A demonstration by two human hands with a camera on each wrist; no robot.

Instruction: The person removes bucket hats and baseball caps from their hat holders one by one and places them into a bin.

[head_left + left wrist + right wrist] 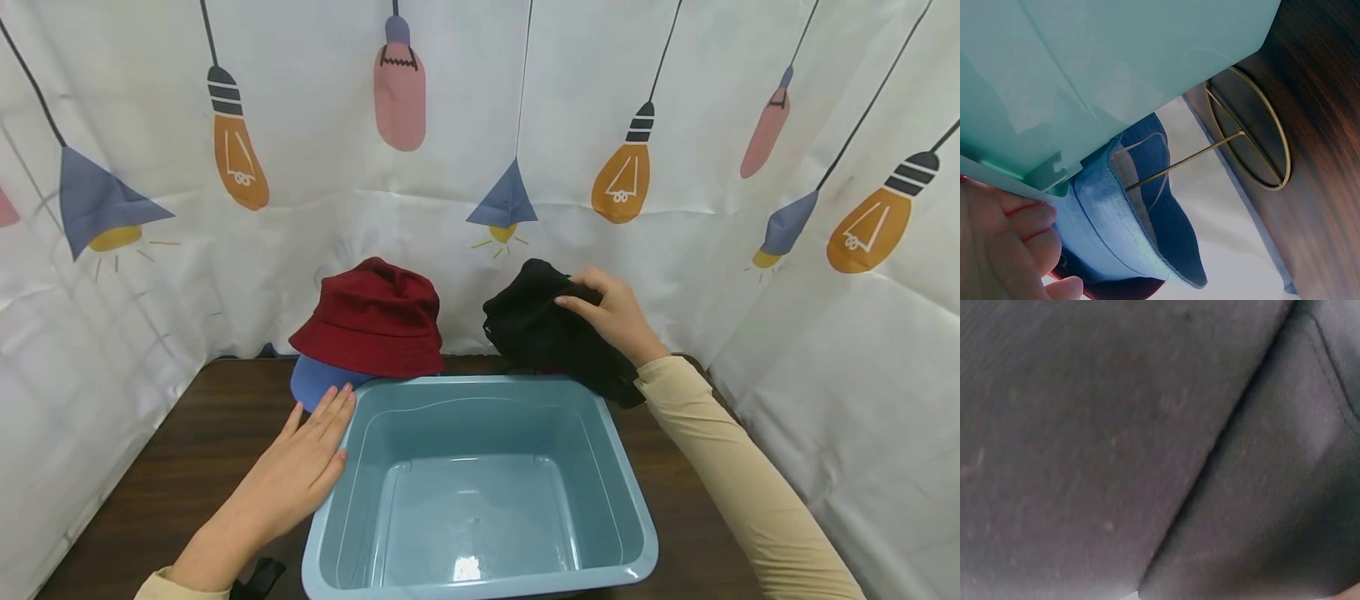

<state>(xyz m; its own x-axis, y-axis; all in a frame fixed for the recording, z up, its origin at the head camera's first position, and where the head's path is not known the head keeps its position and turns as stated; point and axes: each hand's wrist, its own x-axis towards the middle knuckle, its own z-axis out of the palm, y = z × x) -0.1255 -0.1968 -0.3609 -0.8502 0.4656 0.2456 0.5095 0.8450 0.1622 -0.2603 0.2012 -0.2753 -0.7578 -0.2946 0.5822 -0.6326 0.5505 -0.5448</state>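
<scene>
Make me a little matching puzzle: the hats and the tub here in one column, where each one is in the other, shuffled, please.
1. red hat
2. basin
3. black hat
4. blue hat

A. pinched by the right hand
B. just below the red hat
C. just above the blue hat
D. open-topped, beside the left hand

Pairs: 1-C, 2-D, 3-A, 4-B
</scene>
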